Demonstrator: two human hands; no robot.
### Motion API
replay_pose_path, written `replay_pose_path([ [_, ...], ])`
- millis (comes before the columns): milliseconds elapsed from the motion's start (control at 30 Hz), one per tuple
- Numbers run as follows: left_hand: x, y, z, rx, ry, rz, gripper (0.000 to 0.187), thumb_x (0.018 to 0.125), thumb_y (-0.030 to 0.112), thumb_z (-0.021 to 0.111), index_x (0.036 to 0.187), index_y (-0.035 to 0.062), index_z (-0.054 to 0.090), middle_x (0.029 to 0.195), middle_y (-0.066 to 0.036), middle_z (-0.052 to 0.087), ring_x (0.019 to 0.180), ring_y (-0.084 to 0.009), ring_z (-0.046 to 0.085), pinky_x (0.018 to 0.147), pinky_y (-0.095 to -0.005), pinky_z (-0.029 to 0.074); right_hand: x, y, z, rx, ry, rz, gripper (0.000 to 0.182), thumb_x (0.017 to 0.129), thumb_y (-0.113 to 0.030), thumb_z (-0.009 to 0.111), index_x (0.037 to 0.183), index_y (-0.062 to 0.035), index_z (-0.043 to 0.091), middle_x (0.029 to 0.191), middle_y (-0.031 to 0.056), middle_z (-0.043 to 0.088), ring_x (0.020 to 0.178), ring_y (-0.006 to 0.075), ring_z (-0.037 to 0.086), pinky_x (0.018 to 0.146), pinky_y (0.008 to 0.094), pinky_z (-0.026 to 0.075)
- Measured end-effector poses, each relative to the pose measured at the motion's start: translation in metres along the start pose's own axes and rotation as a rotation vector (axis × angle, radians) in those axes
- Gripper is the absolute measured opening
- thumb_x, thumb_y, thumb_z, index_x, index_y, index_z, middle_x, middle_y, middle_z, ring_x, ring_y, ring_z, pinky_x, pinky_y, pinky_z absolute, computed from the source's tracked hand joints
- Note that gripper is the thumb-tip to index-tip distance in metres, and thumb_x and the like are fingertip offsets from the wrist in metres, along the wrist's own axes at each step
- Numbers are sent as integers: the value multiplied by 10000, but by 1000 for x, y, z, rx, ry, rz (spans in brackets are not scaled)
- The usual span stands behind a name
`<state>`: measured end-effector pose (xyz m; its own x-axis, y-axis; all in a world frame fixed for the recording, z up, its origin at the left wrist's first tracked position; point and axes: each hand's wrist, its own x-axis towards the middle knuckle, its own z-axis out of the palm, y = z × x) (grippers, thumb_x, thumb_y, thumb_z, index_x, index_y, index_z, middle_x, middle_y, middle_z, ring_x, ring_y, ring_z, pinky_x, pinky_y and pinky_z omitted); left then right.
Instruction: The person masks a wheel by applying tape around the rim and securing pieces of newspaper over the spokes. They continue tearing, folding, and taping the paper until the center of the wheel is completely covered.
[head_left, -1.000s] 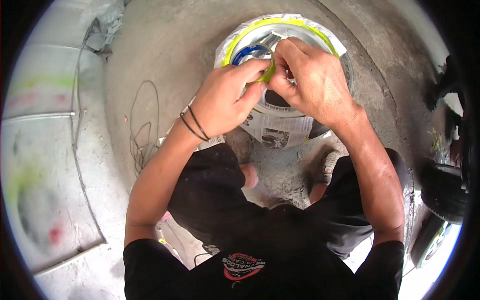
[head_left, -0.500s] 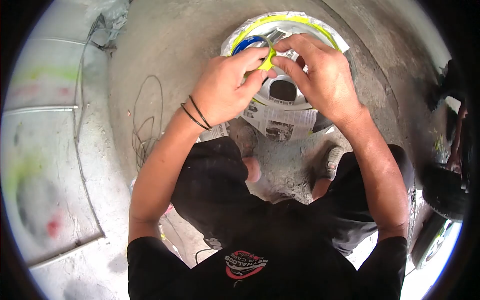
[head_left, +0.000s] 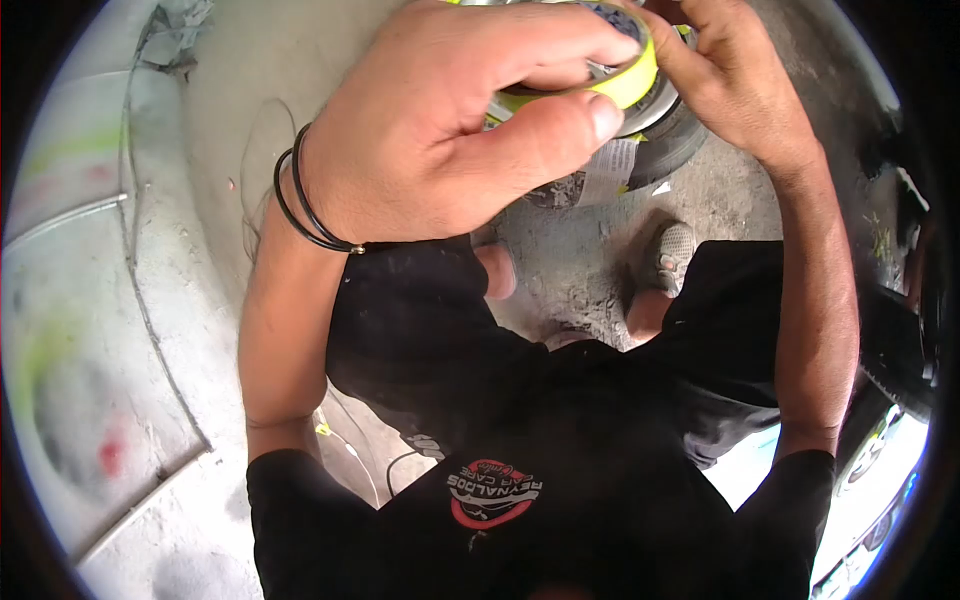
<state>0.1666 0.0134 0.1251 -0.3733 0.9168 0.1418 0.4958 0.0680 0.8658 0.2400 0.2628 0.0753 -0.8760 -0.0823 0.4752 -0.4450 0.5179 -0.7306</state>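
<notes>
My left hand [head_left: 450,130] is closed around a roll of yellow masking tape [head_left: 637,82], thumb along its lower edge and fingers reaching through its core. Just right of the roll, my right hand [head_left: 735,85] has thumb and fingers pinched together, with a bit of yellow tape showing by them. The fingertips are partly cut off by the top edge. Behind and below the hands is a wheel with a dark tire [head_left: 680,140], mostly hidden by them. Newspaper [head_left: 608,172] hangs from its near side.
My feet rest on the rough concrete floor, the right one in a grey shoe [head_left: 676,250]. A paint-stained pale panel [head_left: 70,330] and a thin cable [head_left: 150,320] lie at left. More wheels [head_left: 870,445] stand at the right edge.
Both hands and the tape roll have come up closer to the camera, and the right hand has moved rightward. The wheel now sits higher in view and is more covered.
</notes>
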Motion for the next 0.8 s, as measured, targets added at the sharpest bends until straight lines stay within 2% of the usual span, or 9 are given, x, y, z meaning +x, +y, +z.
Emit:
replay_pose_path([
  [167,9,-10,-6,117,37,69,246,1112,105,627,1292,-14,745,747,-75,749,682,-153,774,608,-295,588,4,22,-2,14,-31,-51,71,1038,-24,678,1099,12,686,937,89,713,866,163,681,795,342,577],
  [300,12,-18,-12,311,3,-75,221,1104,134,658,1291,76,760,750,-69,760,703,-179,797,625,-289,585,6,12,9,-155,-43,-52,74,1026,-27,673,1090,11,679,936,134,707,863,222,697,797,370,577],
  [367,7,-26,-19,433,-11,-54,300,1138,150,592,1362,-19,699,812,-42,736,734,-89,656,668,-282,513,8,31,10,-108,-7,-87,75,1012,-34,672,1074,8,674,953,172,710,858,279,709,802,390,578],
  [433,4,-25,-21,391,21,-81,259,1137,143,575,1303,-9,702,778,-33,703,714,-89,636,660,-289,501,10,31,7,-125,-26,-128,73,1001,-58,670,1050,-4,678,945,183,717,842,291,709,771,408,583],
  [500,1,-24,-18,360,30,-127,228,1136,137,558,1244,1,706,743,-25,669,695,-88,617,652,-296,489,7,20,5,-43,-71,20,78,995,-67,672,1039,-3,673,911,174,713,820,271,702,741,412,578],
  [567,2,-27,-17,485,136,-139,177,1085,116,574,1140,16,710,756,-132,678,635,-254,648,630,-396,507,5,-9,-2,10,-88,98,80,991,-75,668,1015,1,662,898,157,714,809,241,696,718,404,573],
  [633,6,-44,-27,550,200,-178,193,1087,132,578,1155,14,715,759,-116,680,649,-228,642,639,-397,507,11,-23,-2,-79,-149,234,91,1000,-75,696,1001,4,652,875,142,713,820,220,695,733,380,570],
  [700,1,-60,-43,619,272,-218,210,1088,148,583,1170,13,721,761,-100,682,663,-201,635,648,-398,508,6,-1,9,-86,84,-74,141,956,-136,698,1048,-32,722,867,176,754,822,387,761,751,489,591],
  [800,11,-75,-59,294,495,-237,278,1131,206,586,1251,28,762,832,12,663,759,-94,588,689,-322,475,15,1,6,-148,144,-57,156,949,-175,676,1008,-39,725,814,192,741,815,429,754,754,526,593],
])
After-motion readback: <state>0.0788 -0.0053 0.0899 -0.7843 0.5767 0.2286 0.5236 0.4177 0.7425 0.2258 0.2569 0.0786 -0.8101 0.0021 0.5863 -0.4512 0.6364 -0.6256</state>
